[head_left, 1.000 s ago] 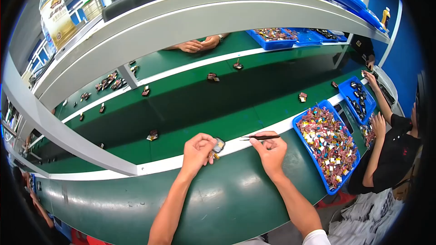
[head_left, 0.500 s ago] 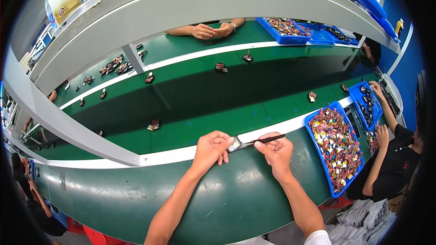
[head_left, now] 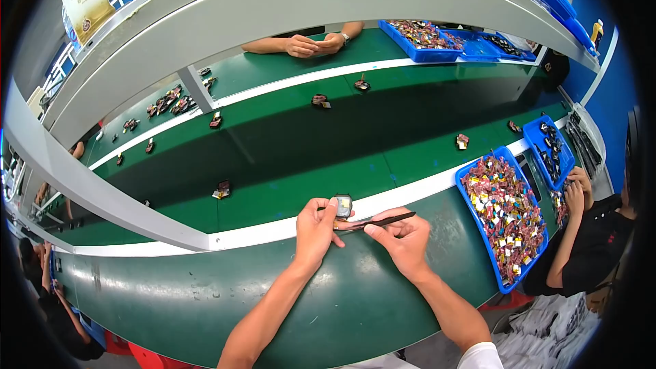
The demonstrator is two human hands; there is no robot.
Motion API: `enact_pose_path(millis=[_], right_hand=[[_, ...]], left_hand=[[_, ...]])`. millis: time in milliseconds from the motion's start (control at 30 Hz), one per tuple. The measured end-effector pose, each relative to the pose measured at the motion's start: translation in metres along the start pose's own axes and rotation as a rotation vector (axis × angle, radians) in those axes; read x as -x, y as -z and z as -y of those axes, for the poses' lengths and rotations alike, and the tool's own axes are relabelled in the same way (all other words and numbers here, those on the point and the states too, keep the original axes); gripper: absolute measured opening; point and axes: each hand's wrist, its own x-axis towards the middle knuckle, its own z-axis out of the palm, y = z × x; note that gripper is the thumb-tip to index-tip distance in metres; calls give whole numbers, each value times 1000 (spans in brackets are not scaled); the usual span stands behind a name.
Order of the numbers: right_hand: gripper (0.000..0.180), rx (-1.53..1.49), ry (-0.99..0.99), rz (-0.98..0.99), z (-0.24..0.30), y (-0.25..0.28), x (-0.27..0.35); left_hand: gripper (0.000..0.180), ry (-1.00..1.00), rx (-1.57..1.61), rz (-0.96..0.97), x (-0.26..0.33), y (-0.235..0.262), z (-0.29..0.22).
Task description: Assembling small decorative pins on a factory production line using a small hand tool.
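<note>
My left hand (head_left: 312,234) pinches a small square watch-like case (head_left: 344,206) with a dark rim and a pale inside, standing up between thumb and fingers. A pair of black tweezers (head_left: 394,219) is gripped in my right hand (head_left: 404,243). Their tips point left and reach just below the case, by my left fingers. Whether the tips hold anything is too small to make out. Both hands are above the near white rail (head_left: 266,234) and the green worktable (head_left: 225,294).
A blue tray (head_left: 459,195) of small wired parts stands at my right, with another blue tray (head_left: 562,176) of black pieces behind it. Small assemblies (head_left: 221,190) lie scattered on the green belt (head_left: 301,178). A grey shelf beam (head_left: 273,0) crosses overhead. Co-workers sit opposite and on both sides.
The case has tipped upright in my left hand, and the tweezers have moved left and below it. Assemblies on the belt have shifted slightly left. The right co-worker's raised hand has come down from the tray.
</note>
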Motion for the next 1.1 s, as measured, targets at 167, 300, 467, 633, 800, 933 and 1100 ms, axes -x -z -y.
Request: enact_pose_path(millis=[167, 300, 467, 633, 800, 933, 1100], right_hand=[[16, 17, -30, -6, -1, -3, 3], [16, 24, -53, -15, -3, -6, 3], [16, 87, -64, -40, -2, -6, 4], [16, 34, -88, -57, -7, -9, 5], [15, 28, -81, -65, -11, -9, 6], [16, -41, -89, -42, -14, -10, 5], [16, -88, -108, -18, -8, -6, 2]], left_hand=[[28, -6, -14, -22, 4, -8, 5], [27, -45, 7, -80, 6, -15, 12], [27, -48, -25, -93, 10, -21, 11], [26, -59, -78, -114, 16, -27, 6], [27, -83, -92, -134, 18, -30, 8], [27, -83, -77, -139, 18, -30, 9], [27, -84, -52, -154, 15, -25, 12]])
